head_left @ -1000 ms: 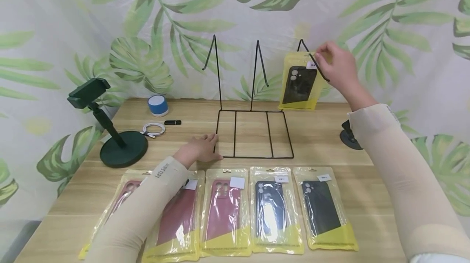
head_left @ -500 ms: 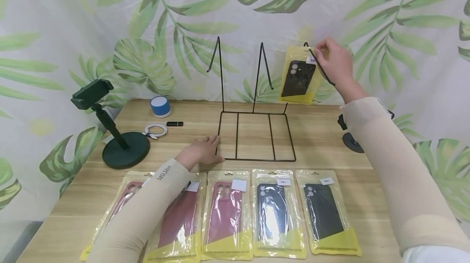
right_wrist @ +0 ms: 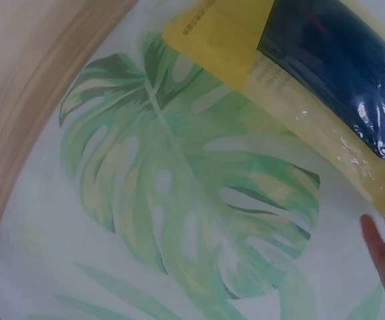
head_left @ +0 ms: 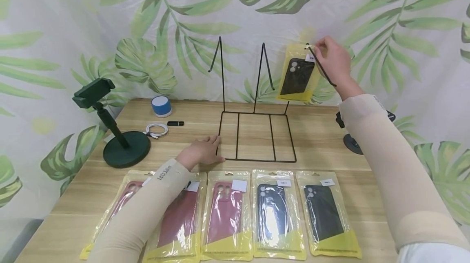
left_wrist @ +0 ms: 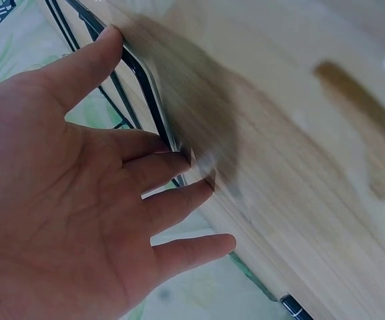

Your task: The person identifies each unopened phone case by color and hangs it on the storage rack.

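A black wire display rack (head_left: pixel 257 136) stands on the wooden table (head_left: pixel 323 132), with three upright hooks at its back. My right hand (head_left: pixel 332 64) pinches the top of a yellow bag holding a black phone case (head_left: pixel 297 76) and holds it up at the rack's right hook (head_left: pixel 318 64). The bag (right_wrist: pixel 325 63) hangs clear of the table. My left hand (head_left: pixel 201 152) lies flat on the table, fingers straight, touching the rack's front left corner (left_wrist: pixel 145 87). In front of me several bagged phone cases (head_left: pixel 271 214) lie in a row, red at left, dark at right.
A green phone stand (head_left: pixel 110 132) is at the left, with a blue and white round speaker (head_left: pixel 161 106), a coiled white cable (head_left: pixel 156 129) and a small black stick (head_left: pixel 175 123) behind it. A black stand base (head_left: pixel 350 142) sits at the right. A leaf-print cloth (head_left: pixel 147 22) hangs behind.
My right hand has raised the bagged black case from resting on the table up to the top of the right hook. The left hand has stayed at the rack's corner.
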Available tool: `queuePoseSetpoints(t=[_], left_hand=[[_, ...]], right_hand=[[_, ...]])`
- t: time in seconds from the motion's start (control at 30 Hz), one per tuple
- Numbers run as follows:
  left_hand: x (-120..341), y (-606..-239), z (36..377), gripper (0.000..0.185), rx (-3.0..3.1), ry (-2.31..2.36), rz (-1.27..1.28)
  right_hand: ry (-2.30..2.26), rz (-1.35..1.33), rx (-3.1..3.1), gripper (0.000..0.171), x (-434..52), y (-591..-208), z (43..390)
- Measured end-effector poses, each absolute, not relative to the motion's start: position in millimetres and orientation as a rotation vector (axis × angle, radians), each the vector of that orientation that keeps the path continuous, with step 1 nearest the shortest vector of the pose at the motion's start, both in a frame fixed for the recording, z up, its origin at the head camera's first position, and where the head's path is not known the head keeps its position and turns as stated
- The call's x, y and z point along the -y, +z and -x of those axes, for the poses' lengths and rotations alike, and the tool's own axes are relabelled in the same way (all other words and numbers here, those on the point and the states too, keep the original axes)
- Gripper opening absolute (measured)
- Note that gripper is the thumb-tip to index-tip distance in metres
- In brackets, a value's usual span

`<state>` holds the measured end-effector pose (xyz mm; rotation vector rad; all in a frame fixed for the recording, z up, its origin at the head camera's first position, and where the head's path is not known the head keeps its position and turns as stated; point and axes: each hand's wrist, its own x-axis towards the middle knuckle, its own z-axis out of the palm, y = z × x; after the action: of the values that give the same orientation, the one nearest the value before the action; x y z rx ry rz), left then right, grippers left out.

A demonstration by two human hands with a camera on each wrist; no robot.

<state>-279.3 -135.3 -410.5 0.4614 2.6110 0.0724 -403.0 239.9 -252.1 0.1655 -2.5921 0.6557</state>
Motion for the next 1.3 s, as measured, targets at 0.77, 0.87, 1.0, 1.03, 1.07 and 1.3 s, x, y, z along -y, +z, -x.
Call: queuePoseSetpoints(t=[0.77, 0.87, 1.0, 1.03, 1.07, 1.3], left_hand=[[134, -412, 282, 0.086, -2.601, 0.059, -0.476], [133, -411, 282, 0.086, -2.598, 0.063, -0.474], [134, -412, 283, 0.086, -2.601, 0.064, -0.481], [134, -413, 283, 0.086, -2.602, 0.063, -0.483], [134, -413, 284, 0.086, -2.603, 0.06, -0.484], [133, -413, 283, 0.086, -2.594, 0.054, -0.477]], right_hand=[[0.259, -0.427, 2.779, 0.081, -275, -359, 248], [0.199, -0.475, 2.842, 0.075, -276, -377, 230], [0.116, -0.544, 2.98, 0.067, -276, -392, 213], [0.093, -0.571, 3.013, 0.066, -277, -396, 210], [0.076, -0.593, 3.046, 0.065, -278, -399, 209], [0.206, -0.576, 3.204, 0.061, -288, -417, 209]])
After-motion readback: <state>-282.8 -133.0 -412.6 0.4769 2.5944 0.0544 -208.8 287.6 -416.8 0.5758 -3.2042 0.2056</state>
